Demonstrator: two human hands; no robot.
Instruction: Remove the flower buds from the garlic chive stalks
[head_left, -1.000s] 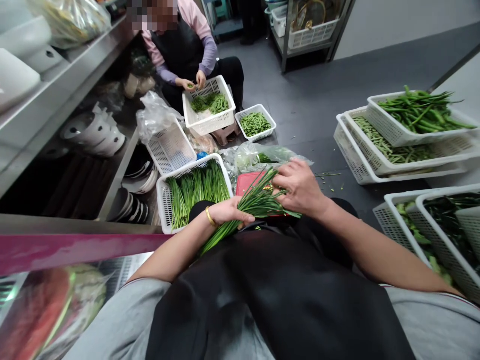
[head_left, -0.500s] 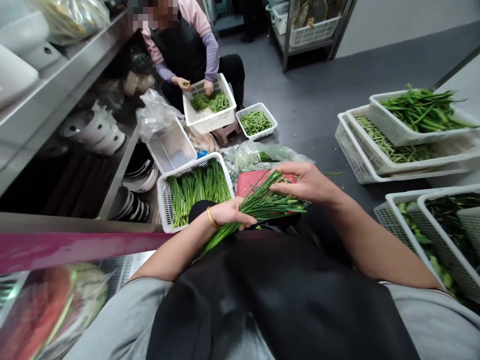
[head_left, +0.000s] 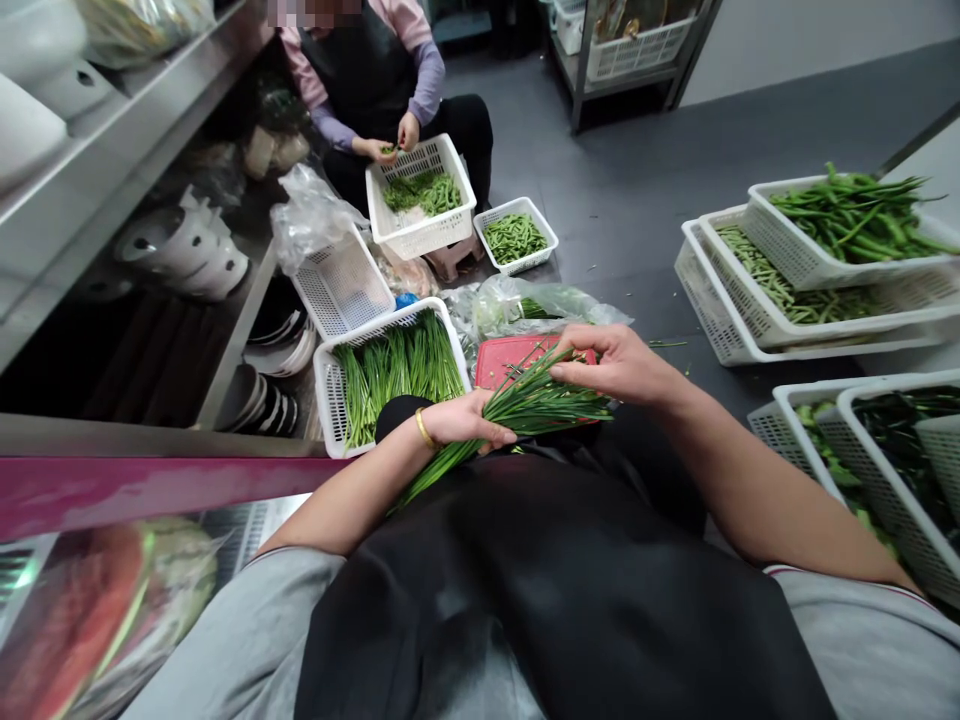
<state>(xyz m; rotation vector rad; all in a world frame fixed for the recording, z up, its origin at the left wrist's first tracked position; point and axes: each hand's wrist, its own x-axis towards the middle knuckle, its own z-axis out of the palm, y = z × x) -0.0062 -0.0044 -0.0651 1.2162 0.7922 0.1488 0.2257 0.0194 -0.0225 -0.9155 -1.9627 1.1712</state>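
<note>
A bunch of long green garlic chives (head_left: 540,400) lies across my lap, its thin stems fanning out toward the right. Wrapped around its middle is my left hand (head_left: 469,418), closed, with a gold bangle on the wrist. My right hand (head_left: 611,362) pinches at the upper right end of the bunch with thumb and fingertips; exactly which stems it has is hard to see. Just beyond the chives sits a red cutting board (head_left: 510,355) with small bits on it, partly covered by them. Left of it, a white basket (head_left: 324,400) holds many more chives laid lengthwise.
A co-worker (head_left: 360,90) sits opposite, hands over a white basket (head_left: 420,240) of green pods. Clear plastic bags (head_left: 487,310) lie beyond the board. Stacked vegetable baskets (head_left: 720,320) stand at right. A metal shelf (head_left: 172,130) with bowls and plates runs along the left.
My right hand has shifted very slightly, still at the chive ends; my left hand keeps its hold. The co-worker's hands have come together above the basket, one lifted out of it.
</note>
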